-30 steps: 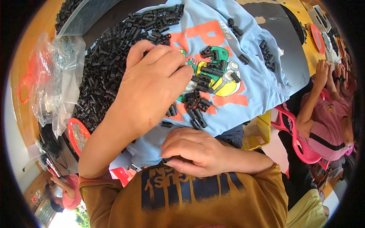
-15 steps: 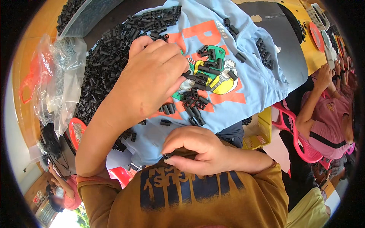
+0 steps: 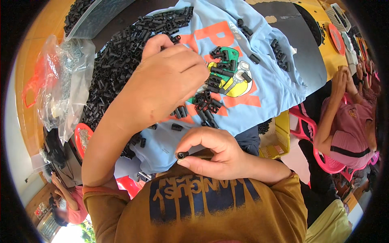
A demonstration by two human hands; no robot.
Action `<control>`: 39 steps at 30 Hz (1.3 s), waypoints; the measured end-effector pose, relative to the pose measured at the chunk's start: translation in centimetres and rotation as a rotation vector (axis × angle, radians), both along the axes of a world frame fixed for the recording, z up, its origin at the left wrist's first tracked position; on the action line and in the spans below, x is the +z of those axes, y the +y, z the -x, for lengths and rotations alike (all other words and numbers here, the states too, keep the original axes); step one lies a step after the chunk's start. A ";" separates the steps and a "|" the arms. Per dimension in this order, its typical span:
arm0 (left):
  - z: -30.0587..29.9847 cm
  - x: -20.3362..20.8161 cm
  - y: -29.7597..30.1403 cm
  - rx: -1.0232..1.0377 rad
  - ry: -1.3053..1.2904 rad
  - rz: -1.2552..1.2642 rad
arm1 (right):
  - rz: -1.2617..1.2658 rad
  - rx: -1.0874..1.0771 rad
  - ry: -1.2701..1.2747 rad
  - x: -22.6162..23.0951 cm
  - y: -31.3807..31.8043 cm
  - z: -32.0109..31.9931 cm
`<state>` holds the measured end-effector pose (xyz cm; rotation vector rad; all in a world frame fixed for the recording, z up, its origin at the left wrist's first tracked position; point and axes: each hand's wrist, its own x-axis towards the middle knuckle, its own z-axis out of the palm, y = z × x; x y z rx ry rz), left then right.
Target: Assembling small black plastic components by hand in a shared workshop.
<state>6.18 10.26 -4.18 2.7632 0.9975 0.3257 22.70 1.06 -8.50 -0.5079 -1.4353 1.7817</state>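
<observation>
Close to my body, my right hand (image 3: 216, 152) pinches a small black plastic tube piece (image 3: 182, 155) between thumb and forefinger, one round end showing. Over the light blue shirt (image 3: 275, 85) my left hand (image 3: 172, 75) is closed, fingers curled down and away; whatever they hold is hidden. Just left of it spreads a large heap of small black plastic tubes (image 3: 113, 77). To its right, a looser group of the same black parts (image 3: 208, 106) rests on the shirt's printed picture.
A grey bin of black parts (image 3: 93, 20) stands at the far left, with a clear plastic bag of small metal pieces (image 3: 71, 81) nearer. A red dish (image 3: 84, 137) sits below it. At right are a yellow crate (image 3: 279, 133), a pink chair (image 3: 324, 160) and a seated co-worker (image 3: 350, 125).
My left hand has shifted slightly right and its fingers have turned further down. My right hand has risen a little, bringing the black tube piece's end into view.
</observation>
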 end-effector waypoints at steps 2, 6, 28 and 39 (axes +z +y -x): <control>0.4 0.4 -0.1 0.015 -0.032 -0.017 | 0.033 0.017 0.018 0.1 -0.1 -0.1; 1.4 1.4 -1.8 0.093 -0.213 0.113 | 0.242 0.046 0.117 0.4 -0.2 -0.6; 1.8 2.9 -8.4 0.155 -0.450 0.142 | -0.139 -0.349 -0.165 1.7 0.0 0.0; 1.3 1.9 -9.6 0.227 -0.502 0.082 | -0.019 -0.277 -0.115 2.2 -0.2 -0.3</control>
